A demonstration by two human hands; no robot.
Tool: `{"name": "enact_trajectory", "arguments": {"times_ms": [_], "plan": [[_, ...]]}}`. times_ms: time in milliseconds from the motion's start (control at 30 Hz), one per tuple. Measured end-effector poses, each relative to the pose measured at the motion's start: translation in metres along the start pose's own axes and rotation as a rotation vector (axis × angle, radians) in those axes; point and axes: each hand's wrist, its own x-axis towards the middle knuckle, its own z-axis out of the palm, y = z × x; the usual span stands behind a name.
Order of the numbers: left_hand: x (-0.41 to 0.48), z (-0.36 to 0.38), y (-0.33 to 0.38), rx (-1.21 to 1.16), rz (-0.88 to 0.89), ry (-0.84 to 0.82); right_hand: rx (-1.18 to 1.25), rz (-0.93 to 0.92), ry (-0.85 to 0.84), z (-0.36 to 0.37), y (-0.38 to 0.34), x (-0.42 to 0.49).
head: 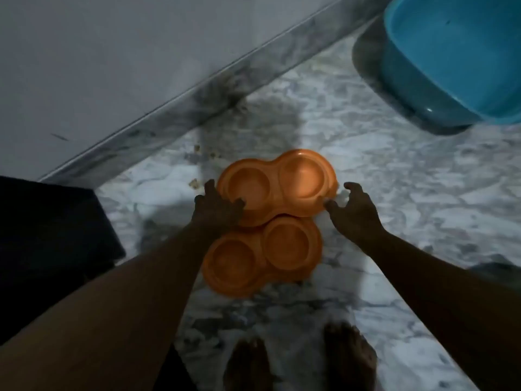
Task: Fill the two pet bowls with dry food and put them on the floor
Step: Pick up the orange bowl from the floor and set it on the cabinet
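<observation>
Two orange double pet bowls lie on the marble floor, and all their cups look empty. The far bowl (301, 176) overlaps the far edge of the near bowl (262, 255). My left hand (217, 204) grips the far bowl's left end, with the thumb over the rim into the left cup. My right hand (352, 207) is at that bowl's right end. Its thumb tip is at the rim and its fingers are loosely curved, holding nothing. No dry food container is in view.
A blue plastic basin (451, 60) stands at the upper right. A wall with marble skirting (197, 94) runs diagonally behind the bowls, with a few crumbs (194, 183) on the floor near it. A dark object (48, 230) sits at the left. My bare feet (298, 362) are below.
</observation>
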Motion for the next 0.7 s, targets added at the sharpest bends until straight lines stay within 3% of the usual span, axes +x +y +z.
{"name": "enact_trajectory", "arguments": {"times_ms": [167, 367, 533, 700], "plan": [[0.027, 0.035, -0.015, -0.107, -0.056, 0.072, 0.093, -0.035, 0.095, 0.029, 0.003, 0.037], [0.017, 0.029, -0.005, -0.142, -0.044, 0.142, 0.147, 0.029, 0.067, 0.019, -0.009, 0.039], [-0.043, -0.018, 0.031, -0.148, -0.018, 0.146, 0.107, 0.034, 0.056, -0.035, -0.042, -0.003], [-0.148, -0.107, 0.093, -0.17, -0.01, 0.139, 0.131, -0.005, 0.05, -0.134, -0.116, -0.08]]}}
